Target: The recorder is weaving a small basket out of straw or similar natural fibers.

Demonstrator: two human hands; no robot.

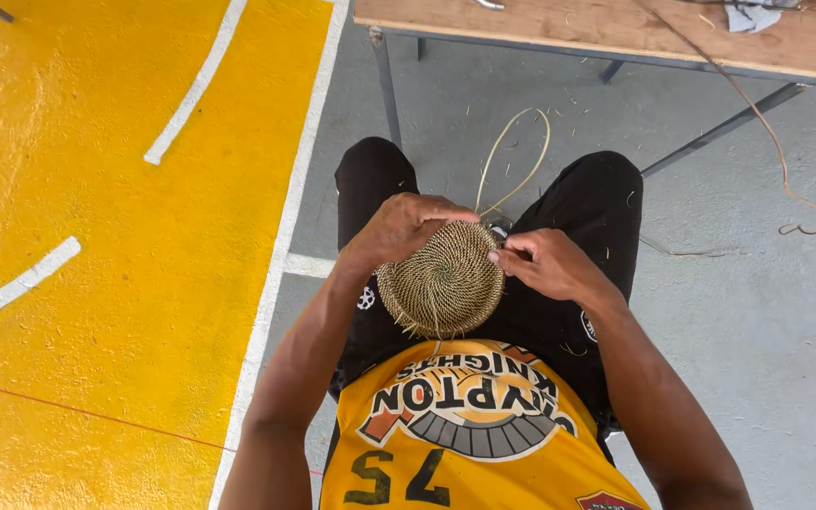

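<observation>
Here we hold a round coiled basket disc (pixel 441 280) on our lap, between both hands. Our left hand (pixel 403 227) curls over its upper-left rim, fingers closed on the edge; our right hand (pixel 548 264) pinches the right rim, nearer the pale loose strand (pixel 514 156) looping away toward the table (pixel 616 28).

A round woven disc (pixel 443 281) of tan coiled fibre lies flat-faced toward the camera over the lap, its tight rings spiralling out from a centre. Short loose fibre ends stick out along its rim at about 7 o'clock. From its edge at 1 o'clock a thin pale strand (pixel 519 151) rises and curls into an open loop toward 12 o'clock.
</observation>
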